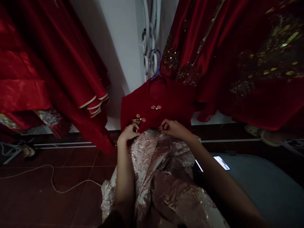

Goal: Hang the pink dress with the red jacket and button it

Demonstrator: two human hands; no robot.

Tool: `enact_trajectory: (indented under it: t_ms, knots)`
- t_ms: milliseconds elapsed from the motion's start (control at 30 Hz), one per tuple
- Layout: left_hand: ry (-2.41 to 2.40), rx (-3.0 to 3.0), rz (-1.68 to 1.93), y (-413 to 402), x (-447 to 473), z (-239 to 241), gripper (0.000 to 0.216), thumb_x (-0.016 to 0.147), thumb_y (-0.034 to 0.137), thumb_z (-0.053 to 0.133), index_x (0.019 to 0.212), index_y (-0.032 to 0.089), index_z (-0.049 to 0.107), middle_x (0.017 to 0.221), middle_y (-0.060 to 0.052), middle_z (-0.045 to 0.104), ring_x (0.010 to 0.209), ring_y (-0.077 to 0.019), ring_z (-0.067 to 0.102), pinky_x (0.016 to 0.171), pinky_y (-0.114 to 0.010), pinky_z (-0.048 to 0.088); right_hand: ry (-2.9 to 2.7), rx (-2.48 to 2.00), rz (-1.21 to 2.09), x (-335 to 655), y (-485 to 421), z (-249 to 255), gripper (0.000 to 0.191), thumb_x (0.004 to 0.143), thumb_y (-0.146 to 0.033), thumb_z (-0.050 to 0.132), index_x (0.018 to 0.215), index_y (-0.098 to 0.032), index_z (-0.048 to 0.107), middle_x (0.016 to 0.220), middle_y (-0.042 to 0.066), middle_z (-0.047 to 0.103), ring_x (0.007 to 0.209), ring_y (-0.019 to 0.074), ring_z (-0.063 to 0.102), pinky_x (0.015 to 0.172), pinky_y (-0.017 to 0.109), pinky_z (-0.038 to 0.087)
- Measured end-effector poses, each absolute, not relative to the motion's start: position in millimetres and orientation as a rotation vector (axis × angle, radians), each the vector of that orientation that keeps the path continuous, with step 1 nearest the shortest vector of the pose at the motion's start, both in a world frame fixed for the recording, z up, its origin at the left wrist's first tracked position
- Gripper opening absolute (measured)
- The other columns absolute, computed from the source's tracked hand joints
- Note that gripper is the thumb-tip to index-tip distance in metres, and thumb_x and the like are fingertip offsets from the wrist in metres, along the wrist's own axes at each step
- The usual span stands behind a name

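A red dress top [175, 101] hangs on a blue hanger [155, 68], with a pale metallic skirt [163, 177] falling from it toward me. Two jewelled clasps sit on the chest: one at the collar [156, 107] and a gold one [138, 120] lower left. My left hand [128, 133] pinches the red cloth just below the gold clasp. At the seam where red meets pale fabric, my right hand [172, 127] has its fingers closed on a small clasp [161, 128].
Red gowns hang at left [52, 69] and right [237, 57], with gold embroidery on the right one. A white ornate frame [149, 38] stands behind. A lit phone [222, 162] lies on a grey seat [266, 183]. A white cable [52, 180] trails over the dark tiled floor.
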State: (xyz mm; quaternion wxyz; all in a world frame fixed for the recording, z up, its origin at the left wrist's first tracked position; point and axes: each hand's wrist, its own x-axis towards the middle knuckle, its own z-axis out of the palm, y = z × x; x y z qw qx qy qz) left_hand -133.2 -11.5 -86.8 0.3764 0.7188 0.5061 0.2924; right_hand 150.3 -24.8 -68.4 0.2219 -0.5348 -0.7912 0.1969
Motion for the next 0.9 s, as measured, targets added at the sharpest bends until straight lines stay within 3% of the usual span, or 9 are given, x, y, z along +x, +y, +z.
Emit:
enact_trajectory:
  t_ms: [133, 300, 467, 700, 900]
  knots:
    - [1.497, 1.996, 0.951, -18, -118, -69, 0.017, 0.06, 0.023, 0.07, 0.071, 0.019, 0.057, 0.063, 0.003, 0.058, 0.058, -0.0106, 0.053, 0.06, -0.022, 0.038, -2.249, -1.488, 0.442, 143, -24, -75, 0.023, 0.068, -0.028, 0.067, 0.086, -0.02, 0.056, 0.07, -0.001, 0.062, 0.062, 0.012, 0.057, 0.058, 0.021, 0.038]
    - [1.4, 1.965, 1.336, -24, -93, -52, 0.017, 0.066, 0.021, 0.065, 0.082, 0.019, 0.06, 0.079, 0.001, 0.06, 0.061, -0.0084, 0.054, 0.064, -0.021, 0.042, -2.218, -1.443, 0.291, 137, -25, -74, 0.015, 0.068, -0.026, 0.065, 0.075, -0.019, 0.054, 0.075, 0.002, 0.058, 0.066, 0.0123, 0.055, 0.058, 0.021, 0.037]
    - [1.159, 1.83, 1.052, -18, -88, -64, 0.031, 0.056, 0.014, 0.073, 0.086, 0.015, 0.067, 0.097, -0.007, 0.06, 0.066, -0.0096, 0.06, 0.062, -0.023, 0.049, -2.11, -1.453, 0.466, 145, -20, -76, 0.013, 0.068, -0.024, 0.064, 0.074, -0.019, 0.053, 0.065, -0.002, 0.06, 0.06, 0.011, 0.056, 0.055, 0.02, 0.038]
    - [1.159, 1.876, 0.924, -15, -95, -74, 0.025, 0.059, 0.012, 0.068, 0.083, 0.016, 0.06, 0.067, 0.0, 0.063, 0.059, -0.0101, 0.059, 0.055, -0.02, 0.046, -1.889, -1.458, 0.66, 156, -17, -64, 0.021, 0.064, -0.032, 0.07, 0.078, -0.018, 0.062, 0.069, 0.002, 0.067, 0.063, 0.0135, 0.062, 0.058, 0.024, 0.047]
    - [1.182, 2.032, 0.86, -17, -85, -72, 0.012, 0.062, 0.015, 0.064, 0.074, 0.017, 0.062, 0.068, -0.001, 0.066, 0.062, -0.0117, 0.06, 0.059, -0.021, 0.045, -1.841, -1.18, 1.051, 137, -35, -39, 0.025, 0.066, -0.035, 0.07, 0.081, -0.016, 0.063, 0.073, 0.005, 0.069, 0.067, 0.0144, 0.065, 0.063, 0.026, 0.052]
